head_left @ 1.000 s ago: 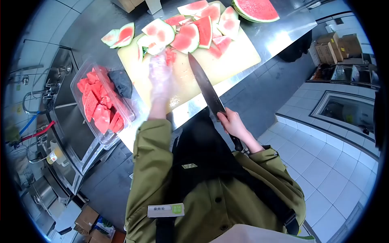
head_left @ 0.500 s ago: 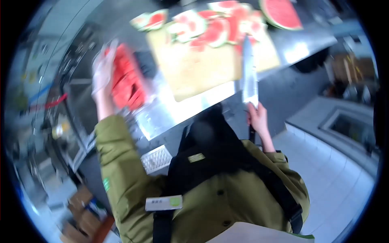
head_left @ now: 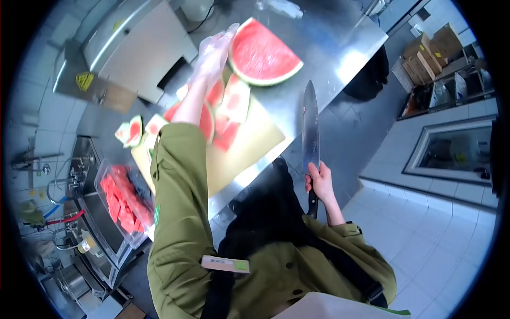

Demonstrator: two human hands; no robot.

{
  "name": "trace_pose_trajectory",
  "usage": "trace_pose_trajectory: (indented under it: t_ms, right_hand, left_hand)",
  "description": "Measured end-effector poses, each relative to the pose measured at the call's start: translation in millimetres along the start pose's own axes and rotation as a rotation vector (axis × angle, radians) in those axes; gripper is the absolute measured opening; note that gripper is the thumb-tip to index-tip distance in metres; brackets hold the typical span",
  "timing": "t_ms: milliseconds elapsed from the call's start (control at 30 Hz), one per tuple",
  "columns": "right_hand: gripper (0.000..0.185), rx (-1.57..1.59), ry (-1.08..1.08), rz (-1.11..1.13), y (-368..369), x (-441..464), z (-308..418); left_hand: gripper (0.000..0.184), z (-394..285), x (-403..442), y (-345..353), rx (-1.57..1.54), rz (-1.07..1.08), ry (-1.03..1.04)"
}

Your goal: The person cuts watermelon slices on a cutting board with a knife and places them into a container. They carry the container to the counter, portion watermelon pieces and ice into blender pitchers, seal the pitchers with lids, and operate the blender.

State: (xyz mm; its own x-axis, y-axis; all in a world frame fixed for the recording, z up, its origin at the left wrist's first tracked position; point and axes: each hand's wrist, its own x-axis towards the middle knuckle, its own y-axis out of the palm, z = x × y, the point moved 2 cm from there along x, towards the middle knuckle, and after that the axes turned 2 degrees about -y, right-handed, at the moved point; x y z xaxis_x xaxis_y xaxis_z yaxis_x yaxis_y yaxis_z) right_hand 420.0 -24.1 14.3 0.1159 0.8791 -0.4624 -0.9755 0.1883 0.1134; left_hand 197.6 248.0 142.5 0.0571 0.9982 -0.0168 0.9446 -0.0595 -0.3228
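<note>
My left hand [head_left: 213, 57], in a clear plastic glove, reaches to the left edge of a large cut watermelon piece [head_left: 264, 56]. Its fingers are stretched out; whether they touch the rind I cannot tell. My right hand [head_left: 321, 185] is wrapped round the black handle of a kitchen knife [head_left: 310, 125], blade pointing away from me beyond the table's front edge. Beneath my left forearm, watermelon rinds [head_left: 235, 100] lie on a yellow cutting board [head_left: 252, 151]. At the left, a clear plastic container [head_left: 139, 240] holds red watermelon flesh [head_left: 118, 198].
A metal table [head_left: 324, 48] carries the board and melon. Behind the board stands a steel machine [head_left: 141, 53] with a yellow warning label. A sink [head_left: 101, 212] is at the left. Cardboard boxes [head_left: 425, 58] stand at the far right, near a black bag [head_left: 369, 77].
My left hand has left the container of red flesh and moved across to the large watermelon piece. My view has swung to the right. The knife stays in my right hand.
</note>
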Motion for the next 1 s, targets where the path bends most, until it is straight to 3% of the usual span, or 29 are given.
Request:
trace_pose_trajectory:
  t_ms: [33, 67, 167, 200, 300, 333, 367, 433, 500, 567, 600, 667, 700, 767, 867, 933, 1000]
  right_hand:
    - [0.018, -0.003, -0.031, 0.006, -1, 19, 14]
    - [0.018, -0.004, -0.056, 0.008, 0, 37, 29]
    - [0.017, -0.072, -0.156, -0.028, -8, 86, 71]
    - [0.017, -0.083, -0.188, -0.061, -11, 102, 77]
    - [0.014, -0.037, -0.286, -0.112, -16, 120, 88]
    - [0.012, -0.040, -0.314, -0.102, -19, 123, 96]
    - [0.011, -0.042, -0.336, -0.089, -23, 125, 100]
    - [0.010, -0.101, -0.405, 0.001, -28, 127, 98]
    - [0.009, -0.159, -0.486, 0.133, -22, 127, 104]
    - [0.009, -0.222, -0.517, 0.289, -12, 127, 101]
    - [0.008, -0.246, -0.508, 0.335, -6, 129, 97]
    - [0.009, -0.319, -0.494, 0.438, 12, 131, 91]
    - [0.009, -0.355, -0.454, 0.474, 19, 131, 90]
    - [0.010, -0.348, -0.391, 0.540, 32, 128, 92]
    - [0.013, -0.451, -0.397, 0.593, 35, 123, 87]
    - [0.014, -0.531, -0.474, 0.600, 34, 118, 79]
    - [0.015, -0.539, -0.367, 0.600, 35, 111, 71]
  left_hand:
    - [0.046, 20, 44, 11, 0.075, 0.019, 0.165]
    - [0.043, 24, 71, 26, -0.159, 0.280, 0.115]
    - [0.041, 36, 100, 43, -0.022, 0.251, -0.145]
    - [0.043, 37, 96, 40, -0.103, 0.264, -0.234]
    - [0.044, 9, 66, 9, 0.447, -0.074, -0.349]
    - [0.046, 20, 60, -14, 0.350, -0.122, -0.343]
    - [0.050, 42, 50, -42, 0.312, -0.176, -0.138]
    - [0.053, 46, 7, -97, 0.179, -0.176, -0.303]
    - [0.054, 40, -43, -125, 0.259, -0.203, -0.487]
    - [0.057, 30, -84, -108, 0.266, -0.128, -0.420]
    - [0.055, 30, -91, -86, 0.422, -0.088, -0.565]
    - [0.055, 47, -97, -73, 0.598, 0.006, -0.601]
    - [0.055, 71, -98, -72, 0.617, 0.053, -0.487]
    - [0.058, 89, -87, -77, 0.474, 0.175, -0.446]
    - [0.061, 92, -83, -83, 0.142, 0.331, -0.579]
    - [0.062, 100, -94, -85, 0.143, 0.343, -0.545]
    - [0.062, 106, -99, -89, 0.156, 0.353, -0.498]
